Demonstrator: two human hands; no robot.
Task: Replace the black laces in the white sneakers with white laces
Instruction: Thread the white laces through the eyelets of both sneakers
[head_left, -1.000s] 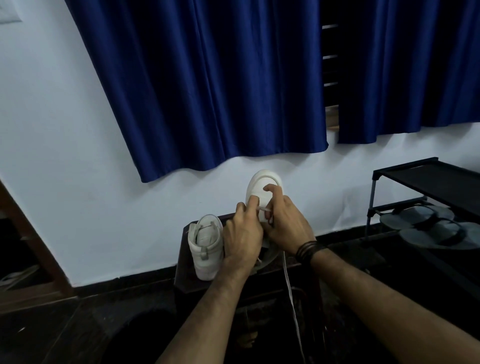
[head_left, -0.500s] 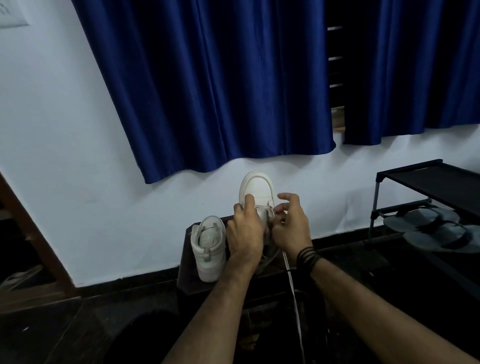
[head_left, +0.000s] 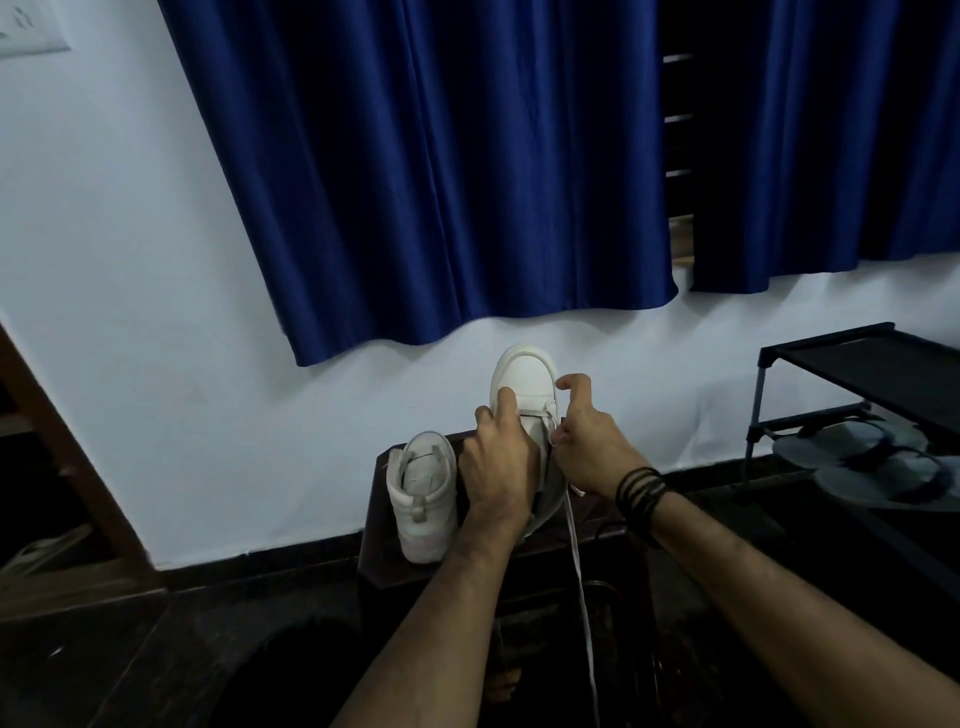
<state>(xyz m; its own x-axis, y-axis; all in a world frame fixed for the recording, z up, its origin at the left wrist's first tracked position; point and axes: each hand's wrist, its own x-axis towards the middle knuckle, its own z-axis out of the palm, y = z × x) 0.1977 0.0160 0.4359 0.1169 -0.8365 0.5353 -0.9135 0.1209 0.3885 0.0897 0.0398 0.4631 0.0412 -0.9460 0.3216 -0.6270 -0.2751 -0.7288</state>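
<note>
fingers of the left hand (head_left: 496, 467) curl round the tilted white sneaker (head_left: 524, 384), gripping its near side with the fingertips just below the toe cap, which points up beyond them. just right of those fingers, the right hand (head_left: 587, 447) pinches the white lace (head_left: 581, 571) at the eyelets, its index finger and thumb crooked above the shoe's edge. from under the right fingers the lace hangs down past the wrist. the second sneaker (head_left: 423, 499) stands heel-toward-camera just left of the left hand, on the dark stool (head_left: 379, 551). blue curtains (head_left: 441, 171) hang above the fingers; a shoe rack (head_left: 852, 384) with sandals stands well right of them.
</note>
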